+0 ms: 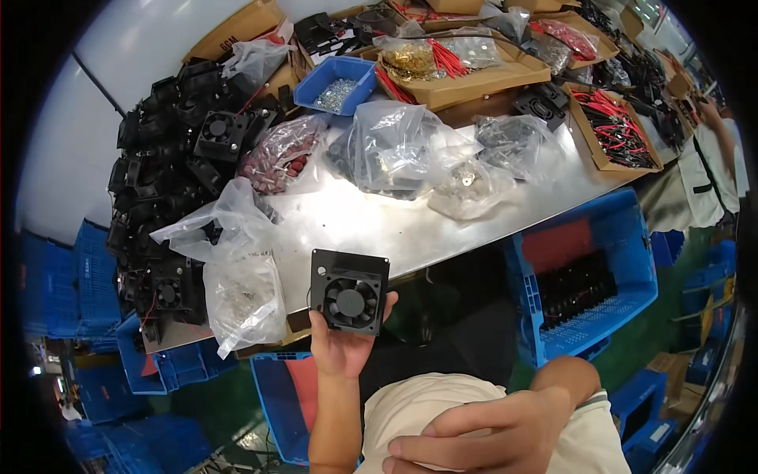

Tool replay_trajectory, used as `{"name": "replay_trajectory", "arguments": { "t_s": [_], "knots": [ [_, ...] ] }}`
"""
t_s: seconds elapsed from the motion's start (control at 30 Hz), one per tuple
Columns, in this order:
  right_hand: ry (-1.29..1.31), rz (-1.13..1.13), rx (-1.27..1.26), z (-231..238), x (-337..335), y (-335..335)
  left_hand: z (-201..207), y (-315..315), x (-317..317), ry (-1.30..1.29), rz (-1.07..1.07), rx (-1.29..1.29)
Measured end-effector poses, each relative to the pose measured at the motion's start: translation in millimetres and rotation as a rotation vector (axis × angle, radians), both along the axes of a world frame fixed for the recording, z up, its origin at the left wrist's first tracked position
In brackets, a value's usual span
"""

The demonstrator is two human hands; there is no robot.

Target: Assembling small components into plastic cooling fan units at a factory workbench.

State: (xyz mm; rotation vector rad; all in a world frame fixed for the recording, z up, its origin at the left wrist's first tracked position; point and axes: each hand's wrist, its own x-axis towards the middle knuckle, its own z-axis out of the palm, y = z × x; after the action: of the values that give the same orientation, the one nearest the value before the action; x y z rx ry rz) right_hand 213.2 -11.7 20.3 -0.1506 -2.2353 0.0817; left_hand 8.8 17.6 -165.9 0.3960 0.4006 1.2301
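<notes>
And here's the left hand (347,353), closed firmly around the lower end of a black, nearly square fan unit (351,296) with a flat plate and a round bladed fan, thumb on its left side, fingertips showing at its right. It's up in the air by the near edge of the shiny silver metal table (316,225). The fan face looks straight toward the camera! Its long axis, barely longer than the width, runs near upright, away from the palm, the top edge dipping slightly rightward. Over to the right hand (505,434): loosely bent, fingers parted and pointing left, no object visible in its grasp, in front of the cream cloth garment (430,387). Left of the unit sits a clear, crinkled plastic bag (245,296).
</notes>
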Motion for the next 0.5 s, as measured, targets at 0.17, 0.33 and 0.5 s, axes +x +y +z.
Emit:
{"name": "replay_trajectory", "arguments": {
  "t_s": [0.17, 0.33, 0.5],
  "knots": [
    [0.044, -0.179, -0.425, -57, 9, -2, 0, -3, -13, 0.147, -0.013, 0.017],
    [0.511, -0.422, -1.235, -129, 4, 38, 12, -4, -1, 0.374, -0.062, 0.032],
    [0.218, -0.421, -0.538, -107, 4, 17, 4, -4, -2, 0.308, -0.032, -0.052]
  ]
}}
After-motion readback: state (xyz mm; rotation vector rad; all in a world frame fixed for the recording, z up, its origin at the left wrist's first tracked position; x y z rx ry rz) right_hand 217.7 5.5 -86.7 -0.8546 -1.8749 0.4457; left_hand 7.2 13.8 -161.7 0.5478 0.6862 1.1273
